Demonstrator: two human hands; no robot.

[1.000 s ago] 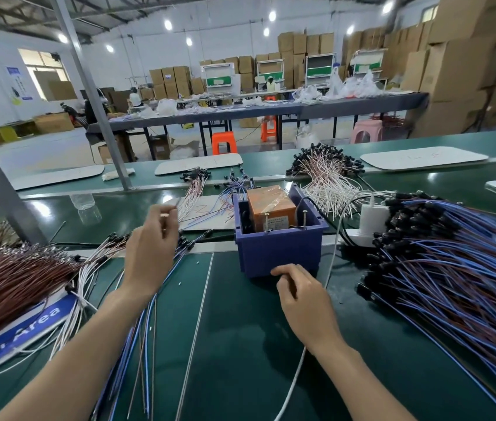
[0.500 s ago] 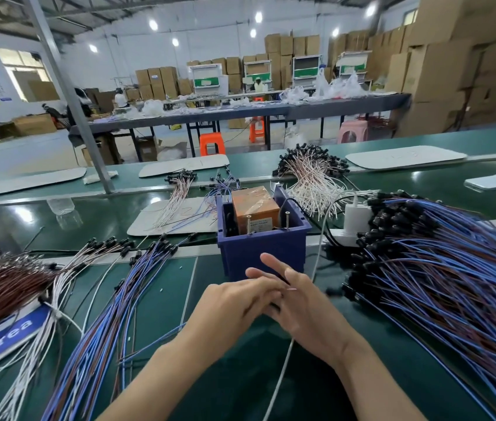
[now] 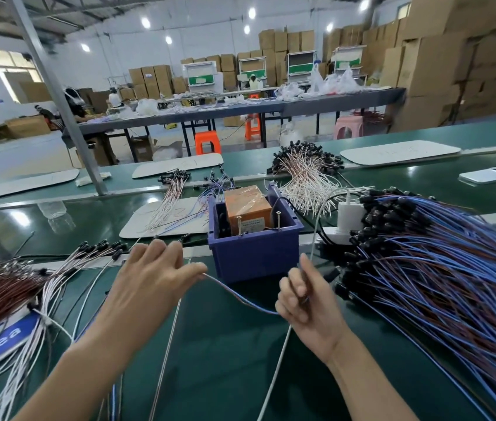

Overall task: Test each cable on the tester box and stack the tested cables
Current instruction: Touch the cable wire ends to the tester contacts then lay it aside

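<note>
Here left hand (image 3: 155, 284), right hand (image 3: 304, 302) hold cable (image 3: 240, 299) midair.

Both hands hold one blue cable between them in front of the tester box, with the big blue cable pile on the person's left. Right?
No: the head view shows the big blue cable pile on the person's right. The left hand and right hand hold one blue cable between them in front of the tester box.
</note>
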